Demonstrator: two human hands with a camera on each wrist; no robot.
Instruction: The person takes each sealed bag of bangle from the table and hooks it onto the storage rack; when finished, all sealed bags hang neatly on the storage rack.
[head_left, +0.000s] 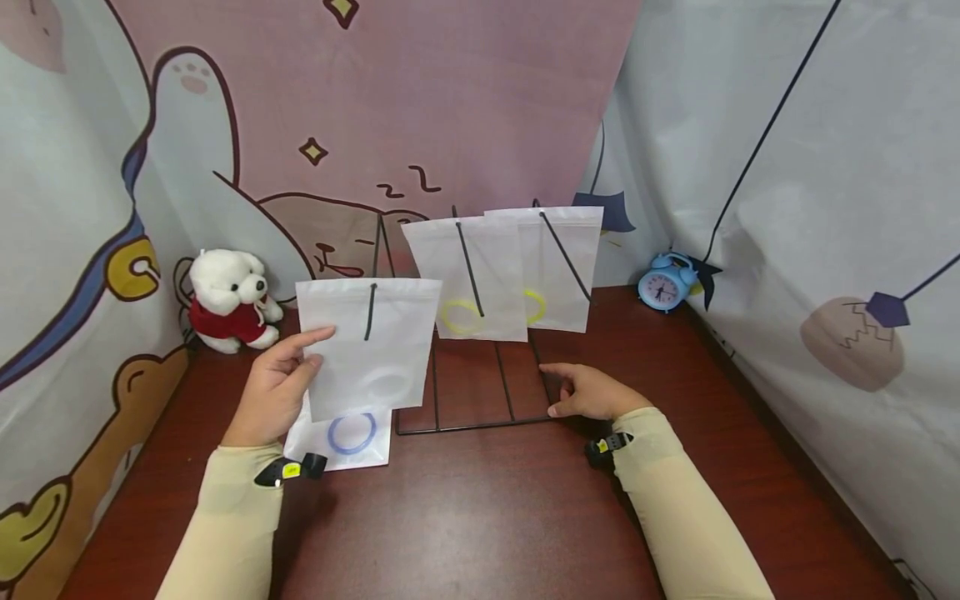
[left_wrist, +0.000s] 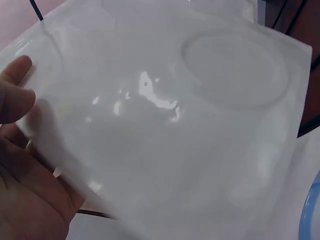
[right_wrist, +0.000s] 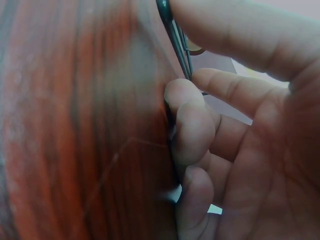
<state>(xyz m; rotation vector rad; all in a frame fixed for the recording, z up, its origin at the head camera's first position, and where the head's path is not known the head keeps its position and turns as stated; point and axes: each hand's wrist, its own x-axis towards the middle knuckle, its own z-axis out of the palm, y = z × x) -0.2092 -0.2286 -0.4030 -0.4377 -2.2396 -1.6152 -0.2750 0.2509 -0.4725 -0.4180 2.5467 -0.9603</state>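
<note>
A white zip bag hangs from a front prong of a black wire display rack. The left hand pinches this bag's left edge, with the thumb on its front and some fingers behind it in the left wrist view. A faint ring shows through its lower part. Two more white bags, one in the middle and one at right, hang on other prongs, each with a yellow ring showing. The right hand grips the rack's right base corner between thumb and fingers.
Beneath the hanging bag, a flat white bag with a blue ring lies on the brown table. At back left sits a white plush dog in red. A blue alarm clock stands at back right. Printed curtains enclose the table.
</note>
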